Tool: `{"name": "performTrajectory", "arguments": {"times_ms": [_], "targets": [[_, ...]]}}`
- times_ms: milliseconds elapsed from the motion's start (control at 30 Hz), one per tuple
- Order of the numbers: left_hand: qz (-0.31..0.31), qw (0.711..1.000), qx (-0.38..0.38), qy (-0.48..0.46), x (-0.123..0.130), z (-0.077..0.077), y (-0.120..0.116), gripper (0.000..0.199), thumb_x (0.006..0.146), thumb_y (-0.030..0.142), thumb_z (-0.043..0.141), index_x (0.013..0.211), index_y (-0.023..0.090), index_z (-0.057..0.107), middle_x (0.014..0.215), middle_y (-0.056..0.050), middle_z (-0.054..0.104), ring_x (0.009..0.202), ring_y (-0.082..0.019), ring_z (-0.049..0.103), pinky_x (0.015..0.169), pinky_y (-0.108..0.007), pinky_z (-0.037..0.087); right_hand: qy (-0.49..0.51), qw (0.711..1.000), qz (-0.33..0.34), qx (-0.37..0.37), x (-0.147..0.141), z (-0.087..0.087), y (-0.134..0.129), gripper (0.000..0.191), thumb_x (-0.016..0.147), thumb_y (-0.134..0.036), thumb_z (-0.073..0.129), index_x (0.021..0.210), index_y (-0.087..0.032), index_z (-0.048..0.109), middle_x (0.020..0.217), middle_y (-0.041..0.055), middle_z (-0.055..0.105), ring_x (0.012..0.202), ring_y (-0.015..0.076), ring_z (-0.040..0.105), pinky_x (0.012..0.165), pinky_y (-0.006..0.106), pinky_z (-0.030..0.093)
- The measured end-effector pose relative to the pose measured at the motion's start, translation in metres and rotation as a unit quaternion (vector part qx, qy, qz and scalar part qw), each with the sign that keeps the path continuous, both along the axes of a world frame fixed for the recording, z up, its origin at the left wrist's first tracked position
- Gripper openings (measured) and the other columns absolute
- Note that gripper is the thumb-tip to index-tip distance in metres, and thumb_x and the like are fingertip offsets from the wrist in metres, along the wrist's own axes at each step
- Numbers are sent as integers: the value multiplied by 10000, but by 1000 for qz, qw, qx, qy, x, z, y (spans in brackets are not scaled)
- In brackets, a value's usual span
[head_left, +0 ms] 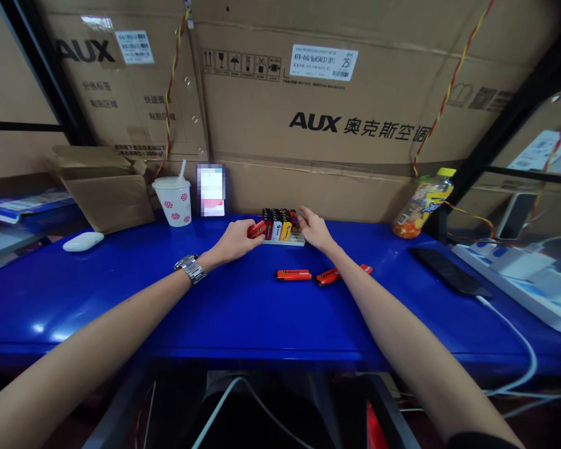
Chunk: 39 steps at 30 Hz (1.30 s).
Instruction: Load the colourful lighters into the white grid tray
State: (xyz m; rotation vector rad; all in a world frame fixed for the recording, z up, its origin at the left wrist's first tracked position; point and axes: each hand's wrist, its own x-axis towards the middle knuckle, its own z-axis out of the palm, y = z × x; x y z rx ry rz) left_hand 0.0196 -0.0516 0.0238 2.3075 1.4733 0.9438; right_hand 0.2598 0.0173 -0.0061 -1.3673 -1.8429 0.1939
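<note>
Head-cam view over a blue table [121,312], both bare forearms reaching fwd. Left hand [234,242], steel wristwatch [190,268] on its wrist, has its grip closed round a red lighter [257,229], right at the left end of a low white tray [285,242]. Right hand [315,229] is at the tray's far right end, fingers [305,218] angled toward a tight row of upright lighters [275,224] in red, white & yellow, w/ dark tops. That grip looks part open; its fingertips are at or just beside the row, and can't tell if they hold anything.

A loose red lighter [293,275] lies flat on the table in front of the tray, w/ a 2nd red lighter [330,275] just right of it, set at an angle.

Further off: paper cup [172,202] w/ straw on the left, plastic bottle [423,206] & black phone [449,272] on the right, AUX cartons [308,81] behind.
</note>
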Motion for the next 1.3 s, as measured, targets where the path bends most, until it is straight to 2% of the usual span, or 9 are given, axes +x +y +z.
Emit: {"name": "performTrajectory", "arguments": {"times_ms": [100,200,400,467,600,767,933,1067,1300], "targets": [[-4,1000,-1,-4,1,0,-2,145,769,278,581,723,200,467,669,-6,555,562,-129,434,553,-289,294,8,999,7,42,-7,12,-18,314,918,-351,429,1116,-185,608,816,86,688,724,220,604,747,355,440],[-13,1000,0,-12,4,0,-5,91,777,234,553,772,199,468,701,-13,571,580,-134,454,568,-288,309,34,993,87,67,-22,27,-40,353,913,-459,436,829,-177,631,652,34,602,609,159,522,634,291,392],[-32,999,5,-13,12,-1,-13,109,811,248,526,756,206,442,652,-1,547,559,-135,456,550,-283,300,-7,976,220,9,-53,39,-66,330,822,-477,567,673,-183,547,556,-32,470,537,103,389,552,256,304],[-41,999,-5,-26,14,-3,-14,80,823,257,525,846,196,477,690,-8,583,585,-145,506,569,-283,335,22,976,218,10,-51,40,-64,337,812,-476,567,648,-187,511,557,-34,438,546,104,372,550,257,295],[-101,993,-46,-46,13,-7,-14,256,858,291,519,1074,157,485,839,-53,653,725,-165,598,659,-286,421,149,974,171,16,-25,42,-49,368,768,-554,566,709,-194,513,595,-31,424,565,113,376,549,259,309],[-211,976,-21,57,13,-7,-20,329,886,458,515,975,161,625,963,-96,651,871,-200,595,783,-327,449,232,970,72,15,23,29,-25,414,713,-614,574,690,-213,476,556,-40,395,505,107,326,490,257,258],[-289,952,-22,95,15,-1,-28,355,813,486,633,980,179,694,1034,-103,664,997,-238,582,900,-371,423,104,994,29,15,36,8,-13,378,747,-548,578,629,-219,434,510,-50,390,495,111,325,500,259,259],[-311,947,-33,75,18,1,-30,236,790,410,666,844,185,706,953,-81,676,896,-211,598,841,-354,433,-3,998,55,32,23,6,-17,217,837,-411,505,744,-215,502,556,-23,492,536,143,420,570,280,322],[-259,963,-41,69,18,-1,-28,208,768,377,652,760,172,615,764,-31,624,673,-150,520,620,-287,384,-47,995,89,20,6,9,-20,215,893,-361,426,941,-210,571,689,27,600,631,181,538,631,288,378]]}}
